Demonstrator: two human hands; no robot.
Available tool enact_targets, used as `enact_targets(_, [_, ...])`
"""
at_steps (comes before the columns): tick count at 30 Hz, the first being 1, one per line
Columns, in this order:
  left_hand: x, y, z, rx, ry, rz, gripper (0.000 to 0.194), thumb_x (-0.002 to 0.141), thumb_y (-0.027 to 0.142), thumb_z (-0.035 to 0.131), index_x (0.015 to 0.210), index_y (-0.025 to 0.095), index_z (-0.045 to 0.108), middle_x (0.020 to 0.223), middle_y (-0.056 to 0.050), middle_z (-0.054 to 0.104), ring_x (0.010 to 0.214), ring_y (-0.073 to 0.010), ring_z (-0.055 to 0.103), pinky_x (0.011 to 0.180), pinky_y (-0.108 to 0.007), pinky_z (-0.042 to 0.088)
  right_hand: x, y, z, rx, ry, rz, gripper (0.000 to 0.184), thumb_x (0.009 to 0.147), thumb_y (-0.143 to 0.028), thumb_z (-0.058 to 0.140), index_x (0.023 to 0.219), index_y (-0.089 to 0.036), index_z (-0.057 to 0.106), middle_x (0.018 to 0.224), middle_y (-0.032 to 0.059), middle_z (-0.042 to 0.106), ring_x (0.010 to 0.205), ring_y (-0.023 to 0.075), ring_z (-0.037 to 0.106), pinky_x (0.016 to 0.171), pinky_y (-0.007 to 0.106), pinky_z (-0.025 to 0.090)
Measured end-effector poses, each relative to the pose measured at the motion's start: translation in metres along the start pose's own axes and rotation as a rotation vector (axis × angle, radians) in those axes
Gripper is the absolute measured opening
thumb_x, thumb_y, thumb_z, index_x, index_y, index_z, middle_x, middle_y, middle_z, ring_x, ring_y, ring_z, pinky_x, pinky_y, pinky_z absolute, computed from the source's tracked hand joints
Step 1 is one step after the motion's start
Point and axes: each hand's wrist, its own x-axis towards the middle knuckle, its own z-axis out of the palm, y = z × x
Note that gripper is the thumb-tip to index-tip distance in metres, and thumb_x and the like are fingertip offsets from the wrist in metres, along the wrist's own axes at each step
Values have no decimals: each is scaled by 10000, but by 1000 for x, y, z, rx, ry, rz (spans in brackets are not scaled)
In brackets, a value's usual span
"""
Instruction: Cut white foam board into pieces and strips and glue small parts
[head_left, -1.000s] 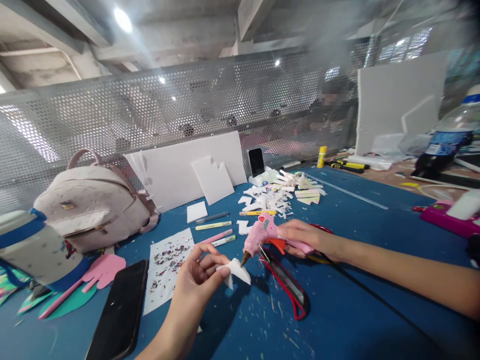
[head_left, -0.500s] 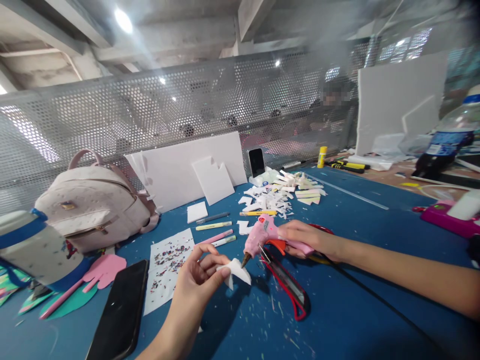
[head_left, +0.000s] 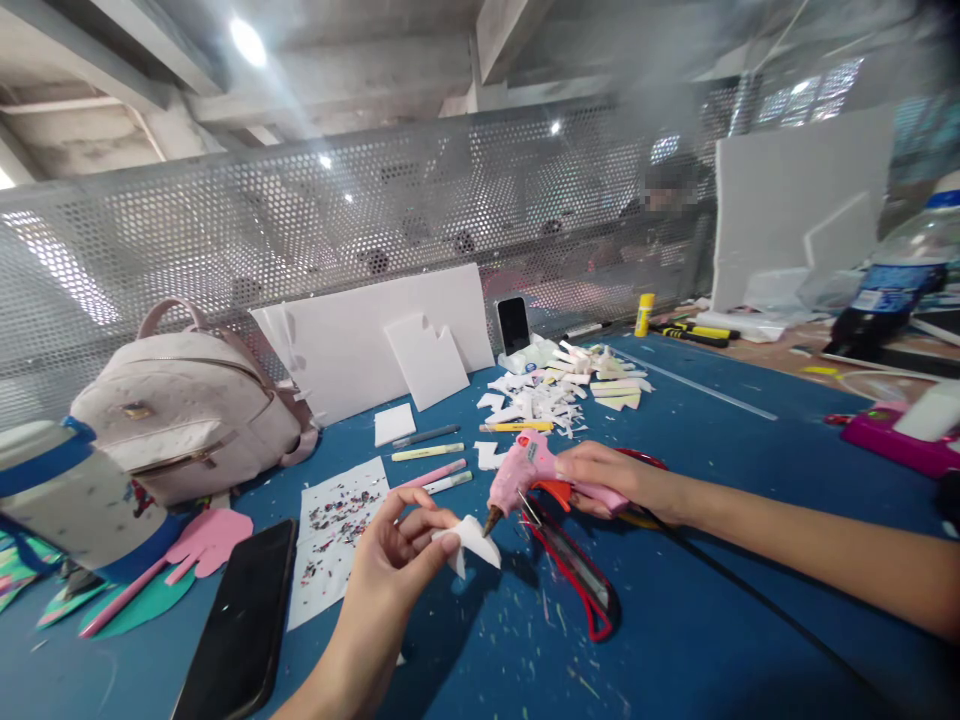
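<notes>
Between thumb and fingers, my left hand (head_left: 401,555) pinches a small white foam piece (head_left: 478,543) above the table. My right hand (head_left: 611,478) is wrapped round the handle of a pink hot glue gun (head_left: 519,468), which has an orange trigger. The gun's metal nozzle points down and left and sits at the upper edge of the foam piece; whether it touches cannot be made out. Below the gun lies a red and black utility knife (head_left: 577,570), partly hidden by it.
Foam scraps (head_left: 544,395) lie piled behind the glue gun. Several pens (head_left: 427,452) and a paper sheet with dark specks (head_left: 337,520) are near my left hand. A black phone (head_left: 240,620), a tumbler (head_left: 90,500) and a backpack (head_left: 187,400) stand left; a cord trails right.
</notes>
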Motion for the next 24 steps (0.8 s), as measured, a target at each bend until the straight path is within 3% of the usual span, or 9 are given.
enact_targets(16, [3, -3, -9, 5, -12, -10, 374, 799, 266, 789, 965, 211, 459, 847, 11, 681, 739, -90, 605, 676, -183, 464, -3, -10, 1, -32, 3, 20, 519, 909, -620, 516, 742, -137, 605, 476, -47, 453, 419, 76, 343, 441, 233, 266])
enact_targets(24, [6, -6, -11, 252, -125, 8, 212, 855, 298, 704, 962, 198, 551, 873, -15, 659, 785, -119, 594, 686, -217, 460, -26, -44, -43, -77, 305, -20, 491, 940, -592, 488, 746, -148, 563, 519, -28, 432, 464, 78, 317, 443, 260, 216])
